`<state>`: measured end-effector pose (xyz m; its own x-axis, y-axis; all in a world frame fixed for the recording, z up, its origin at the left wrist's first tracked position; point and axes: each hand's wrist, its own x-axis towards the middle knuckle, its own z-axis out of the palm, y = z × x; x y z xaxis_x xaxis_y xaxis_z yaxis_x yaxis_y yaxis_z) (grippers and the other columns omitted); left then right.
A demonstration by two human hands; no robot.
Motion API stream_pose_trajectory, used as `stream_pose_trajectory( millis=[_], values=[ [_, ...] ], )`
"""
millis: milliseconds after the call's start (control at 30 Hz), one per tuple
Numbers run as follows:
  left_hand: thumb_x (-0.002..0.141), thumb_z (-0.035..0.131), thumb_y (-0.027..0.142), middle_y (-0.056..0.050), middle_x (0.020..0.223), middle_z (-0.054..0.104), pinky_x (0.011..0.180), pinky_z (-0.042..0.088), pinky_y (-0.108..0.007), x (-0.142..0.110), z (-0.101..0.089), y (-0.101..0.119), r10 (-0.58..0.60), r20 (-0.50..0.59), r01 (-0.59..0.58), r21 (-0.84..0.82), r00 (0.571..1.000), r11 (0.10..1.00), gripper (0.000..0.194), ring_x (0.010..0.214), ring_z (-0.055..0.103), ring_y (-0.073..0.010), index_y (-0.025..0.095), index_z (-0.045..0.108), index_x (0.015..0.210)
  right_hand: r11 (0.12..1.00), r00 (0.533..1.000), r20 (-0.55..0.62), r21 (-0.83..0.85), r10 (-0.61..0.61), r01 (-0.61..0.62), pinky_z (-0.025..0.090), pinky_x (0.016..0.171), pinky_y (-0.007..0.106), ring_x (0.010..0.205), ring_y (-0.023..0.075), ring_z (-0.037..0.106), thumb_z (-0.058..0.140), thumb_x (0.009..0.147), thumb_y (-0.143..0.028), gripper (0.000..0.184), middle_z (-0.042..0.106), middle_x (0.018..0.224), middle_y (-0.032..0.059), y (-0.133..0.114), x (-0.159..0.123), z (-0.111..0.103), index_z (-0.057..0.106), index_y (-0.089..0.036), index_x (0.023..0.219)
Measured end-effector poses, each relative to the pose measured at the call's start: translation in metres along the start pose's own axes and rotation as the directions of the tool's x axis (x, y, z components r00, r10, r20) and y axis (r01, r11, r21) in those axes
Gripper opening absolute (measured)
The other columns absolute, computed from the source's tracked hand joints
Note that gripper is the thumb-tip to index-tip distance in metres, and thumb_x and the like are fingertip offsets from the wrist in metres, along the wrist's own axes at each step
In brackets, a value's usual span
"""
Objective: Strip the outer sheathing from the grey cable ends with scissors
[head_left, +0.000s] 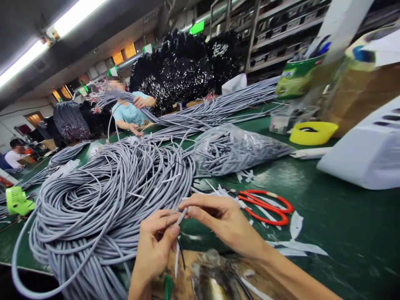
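Diagonally, the gray cable piece (183,216) points away and rightward

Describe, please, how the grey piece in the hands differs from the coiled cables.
The grey piece is held by the left hand and right hand; the coiled cables lie on the table. The piece looks single and straight; the coiled cables are many and looped. The piece appears smaller than the coiled cables. Both are grey.

Both the left hand (154,241) and the right hand (228,221) partly hide the gray cable piece (182,217). The bottom edge crops the gray cable coil (115,189) toward seven o'clock and a green handle (168,286) at six; at two, print on the green pen holder (286,81) is blurred.
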<state>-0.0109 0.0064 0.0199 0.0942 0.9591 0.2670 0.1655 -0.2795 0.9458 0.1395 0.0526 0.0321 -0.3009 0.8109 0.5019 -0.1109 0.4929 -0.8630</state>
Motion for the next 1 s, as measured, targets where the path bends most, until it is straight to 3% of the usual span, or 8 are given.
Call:
stream_pose_trajectory(
  millis=[133,300,400,533,700,833,933,1000],
  values=[
    [0.080,0.054,0.037,-0.003,0.062,0.055,0.043,0.032,-0.021,0.000,0.001,-0.002,-0.022,-0.013,0.022,0.031,1.000,0.999,0.029,0.046,0.041,-0.0089,0.015,0.072,0.089,0.996,0.996,-0.027,-0.046,0.082,-0.083,0.042,0.045,0.021,0.051,0.0129,0.055,0.055,0.077,-0.041,0.029,0.064,0.060,0.0038,0.005,0.001,-0.001,0.066,-0.016,0.068],
    [0.079,0.056,0.036,-0.002,0.056,0.054,0.052,0.037,-0.023,0.000,0.009,-0.002,0.088,-0.184,-0.054,0.179,0.979,0.982,0.028,0.055,0.047,-0.0131,0.015,0.074,0.081,0.975,0.999,-0.001,-0.218,0.037,-0.037,0.032,0.040,0.020,0.044,0.0090,0.040,0.050,0.080,-0.040,0.033,0.049,0.049,-0.0016,0.001,0.000,-0.004,0.056,-0.016,0.057],
    [0.082,0.052,0.028,-0.001,0.052,0.051,0.049,0.034,-0.023,0.000,0.014,0.000,0.198,-0.120,-0.149,0.327,0.973,0.933,0.025,0.051,0.045,-0.0122,0.016,0.074,0.080,0.959,0.999,0.029,-0.280,-0.033,0.040,0.028,0.041,0.021,0.045,0.0083,0.036,0.046,0.082,-0.040,0.039,0.040,0.047,-0.0031,-0.005,-0.001,-0.008,0.045,-0.017,0.050],
    [0.084,0.047,0.027,-0.002,0.051,0.051,0.045,0.032,-0.024,-0.004,0.012,0.000,0.306,0.008,-0.283,0.403,0.952,0.871,0.029,0.048,0.045,-0.0124,0.016,0.074,0.079,0.984,0.989,0.132,-0.171,0.068,-0.044,0.024,0.040,0.021,0.044,0.0075,0.028,0.043,0.080,-0.056,0.051,0.030,0.046,-0.0051,-0.003,0.002,-0.007,0.035,-0.019,0.047],
    [0.083,0.051,0.032,-0.003,0.052,0.055,0.046,0.036,-0.024,-0.004,0.009,-0.002,0.342,-0.063,-0.297,0.366,0.938,0.882,0.029,0.048,0.048,-0.0133,0.016,0.073,0.073,0.987,0.961,0.230,-0.066,0.155,-0.143,0.023,0.039,0.022,0.042,0.0079,0.027,0.034,0.079,-0.065,0.056,0.028,0.043,-0.0059,0.007,0.001,0.003,0.031,-0.020,0.046],
    [0.084,0.049,0.025,-0.004,0.059,0.063,0.050,0.040,-0.024,0.001,0.014,0.002,0.303,-0.196,-0.189,0.451,0.933,0.873,0.025,0.054,0.053,-0.0144,0.017,0.072,0.083,0.959,0.992,0.128,-0.283,0.013,0.024,0.024,0.041,0.022,0.044,0.0084,0.028,0.033,0.087,-0.049,0.049,0.030,0.046,-0.0052,0.002,-0.007,0.001,0.032,-0.020,0.048],
    [0.084,0.047,0.021,-0.004,0.060,0.062,0.051,0.040,-0.024,0.002,0.015,0.004,0.343,-0.146,-0.211,0.554,0.928,0.806,0.025,0.055,0.054,-0.0151,0.018,0.072,0.086,0.919,0.978,0.140,-0.343,-0.155,0.195,0.028,0.044,0.022,0.046,0.0091,0.035,0.033,0.090,-0.042,0.042,0.041,0.051,-0.0031,-0.005,-0.010,-0.004,0.043,-0.019,0.056],
    [0.083,0.047,0.019,-0.003,0.056,0.059,0.049,0.038,-0.024,0.001,0.014,0.003,0.407,-0.080,-0.275,0.619,0.910,0.735,0.025,0.051,0.052,-0.0145,0.019,0.071,0.086,0.929,0.974,0.144,-0.304,-0.176,0.213,0.028,0.043,0.022,0.045,0.0089,0.034,0.033,0.089,-0.046,0.044,0.040,0.050,-0.0036,-0.006,-0.009,-0.005,0.043,-0.019,0.056]
  ],
)
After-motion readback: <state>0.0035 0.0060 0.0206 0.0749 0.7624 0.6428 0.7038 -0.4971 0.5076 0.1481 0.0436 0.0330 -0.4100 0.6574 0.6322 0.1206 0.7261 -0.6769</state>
